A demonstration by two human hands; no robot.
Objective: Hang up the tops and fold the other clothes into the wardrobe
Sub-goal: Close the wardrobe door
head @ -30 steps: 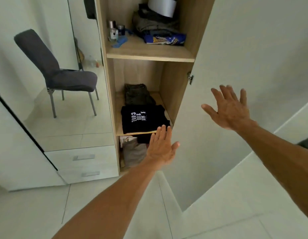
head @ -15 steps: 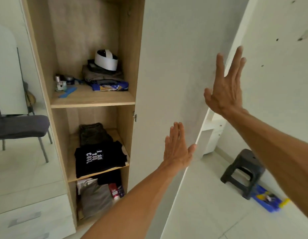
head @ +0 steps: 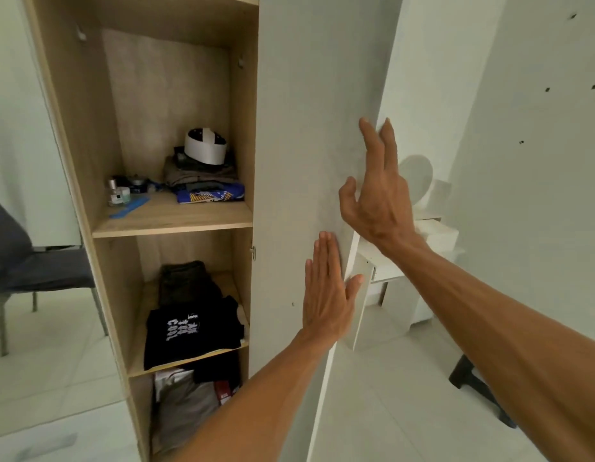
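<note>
Both flat palms now meet the smooth white wardrobe door [head: 309, 161].

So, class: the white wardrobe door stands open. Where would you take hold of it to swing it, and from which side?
Grip the door by its free vertical edge, on the side away from the hinge, coming from the right. No handle shows on this face, and the edge is thin enough for fingers to wrap. The right hand is already at that edge; the left hand lies flat on the panel.
</note>
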